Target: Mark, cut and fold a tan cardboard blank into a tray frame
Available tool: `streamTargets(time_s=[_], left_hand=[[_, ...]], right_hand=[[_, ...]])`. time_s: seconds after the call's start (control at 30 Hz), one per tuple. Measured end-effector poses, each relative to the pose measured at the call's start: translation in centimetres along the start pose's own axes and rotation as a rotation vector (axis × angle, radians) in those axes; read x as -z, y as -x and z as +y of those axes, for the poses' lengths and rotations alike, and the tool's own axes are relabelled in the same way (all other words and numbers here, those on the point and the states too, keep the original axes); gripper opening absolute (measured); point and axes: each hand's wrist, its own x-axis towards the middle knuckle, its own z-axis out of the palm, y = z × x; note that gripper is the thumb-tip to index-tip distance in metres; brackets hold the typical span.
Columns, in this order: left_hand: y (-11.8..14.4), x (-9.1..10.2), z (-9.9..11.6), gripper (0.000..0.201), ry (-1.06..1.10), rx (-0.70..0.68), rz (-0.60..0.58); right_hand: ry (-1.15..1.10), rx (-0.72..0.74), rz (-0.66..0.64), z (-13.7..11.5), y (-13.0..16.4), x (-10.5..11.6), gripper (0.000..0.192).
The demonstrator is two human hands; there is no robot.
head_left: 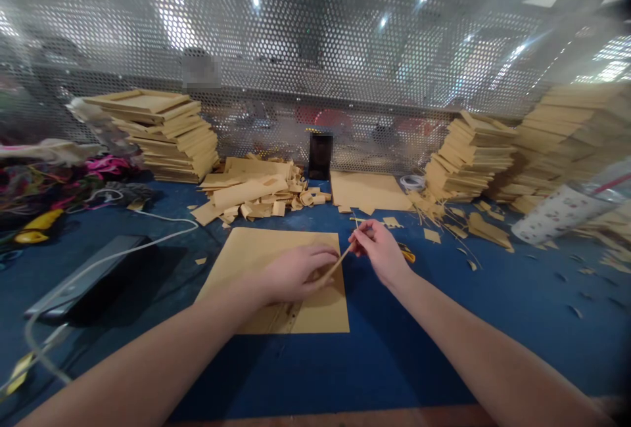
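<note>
A tan sheet of foam or card (236,269) lies flat on the blue table. My left hand (293,272) rests over it with the fingers curled against the lower end of a narrow tan strip (341,260). Just past the sheet's right edge, my right hand (382,253) is closed in a pinch on the strip's upper end, so the strip slants up between both hands. Beneath my left hand a clear ruler-like piece (286,315) shows in part on the sheet. A yellow and black tool (407,253) lies partly hidden behind my right hand.
Offcuts (266,194) and another tan sheet (369,190) lie farther back. Stacks of tan pieces stand left (167,138) and right (473,157). A phone (320,156) leans against perforated metal. A power bank (93,276) with a white cable is left; a patterned cup (557,213) is right.
</note>
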Motion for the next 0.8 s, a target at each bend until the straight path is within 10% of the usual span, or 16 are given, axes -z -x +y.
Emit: streamTargets(time_s=[0.27,0.47,0.63,0.8], left_hand=[[0.4,-1.0,0.0,0.048,0.427,0.115,0.082],[0.0,-0.3,-0.5,0.015,0.198,0.130,0.277],[0.1,2.1,-5.1,0.036,0.057,0.412,0.613],[1.1,4.2,-11.2,0.055,-0.160,0.635,0.706]], right_hand=[[-0.065,-0.018,0.009,0.0,0.0,0.0,0.031],[-0.070,-0.015,-0.048,0.0,0.0,-0.1,0.030],[0.018,0.034,-0.130,0.7,-0.1,-0.1,0.023],[0.426,0.181,-0.278,0.4,0.6,-0.1,0.008]])
